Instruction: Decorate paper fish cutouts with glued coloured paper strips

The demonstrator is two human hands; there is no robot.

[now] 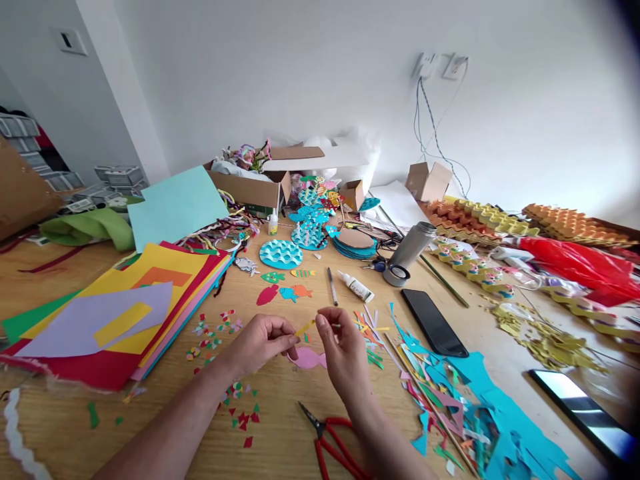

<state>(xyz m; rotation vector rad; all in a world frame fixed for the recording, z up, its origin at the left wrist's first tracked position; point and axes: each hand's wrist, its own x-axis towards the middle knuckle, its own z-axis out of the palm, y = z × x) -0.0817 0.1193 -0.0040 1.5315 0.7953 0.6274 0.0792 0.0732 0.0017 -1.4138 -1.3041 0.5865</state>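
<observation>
Between my two hands a narrow yellow paper strip [305,328] is stretched. My left hand [267,340] pinches its left end, and the fingertips of my right hand [345,343] are closed at its other end. Just below the strip a pink paper fish [307,358] lies on the table, partly hidden by my hands. Red-handled scissors [330,433] rest near my right wrist, their blades pointing up and left. Beyond my hands lie several finished paper fish, among them a red fish [267,294] and an orange fish [302,291].
Coloured paper sheets [165,287] are stacked at the left. Blue paper scraps [495,407] and a black phone [434,323] lie to the right. A glue bottle [357,287], a pen [333,287] and a metal flask [413,245] are farther back. Small paper bits [243,420] are scattered around.
</observation>
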